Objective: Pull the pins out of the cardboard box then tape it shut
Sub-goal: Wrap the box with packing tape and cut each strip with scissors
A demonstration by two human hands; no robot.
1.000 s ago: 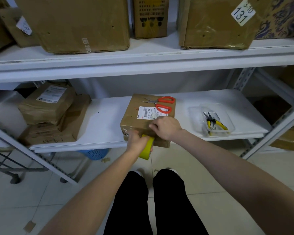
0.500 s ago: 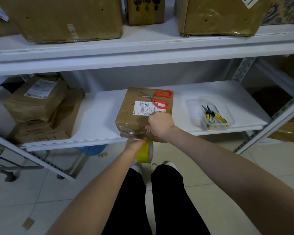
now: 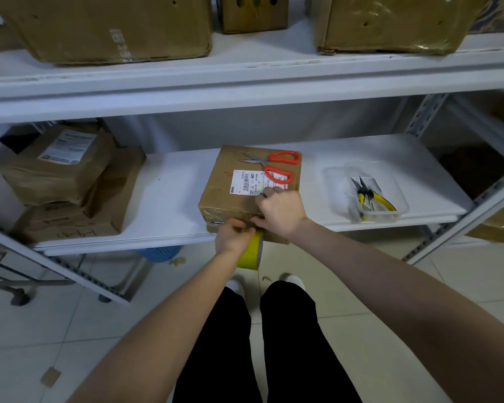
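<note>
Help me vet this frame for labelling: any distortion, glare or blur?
Head view: the wide-angle lens bows the shelf edge; mild glare on the top-right carton; soft shadows; left hand, right hand and tape sharp; the label's small print unreadable.

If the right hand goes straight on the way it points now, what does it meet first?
Probably the white label on the cardboard box, right at the fingers of the right hand; the scissors lie beyond.
</note>
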